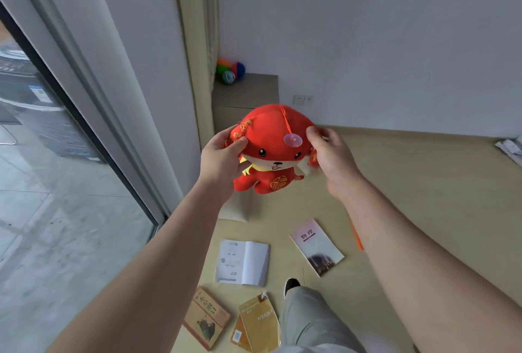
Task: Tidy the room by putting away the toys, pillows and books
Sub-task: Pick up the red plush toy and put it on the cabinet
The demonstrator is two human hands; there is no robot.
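I hold a red plush toy (271,149) up in the air at chest height, face towards me, with a clear suction cup on its forehead. My left hand (223,160) grips its left ear and my right hand (330,155) grips its right ear. Below on the wooden floor lie books: an open white book (243,262), a pale book with a city photo (316,246), a brown book (206,321) and a yellow book (260,324). A beige pillow (236,208) lies on the floor under the toy, mostly hidden by it.
Several colourful balls (230,70) sit on a grey low cabinet (245,90) in the corner by the curtain. A glass sliding door (56,183) fills the left. Papers (509,147) lie at the far right. My leg and shoe (291,286) stand by the books.
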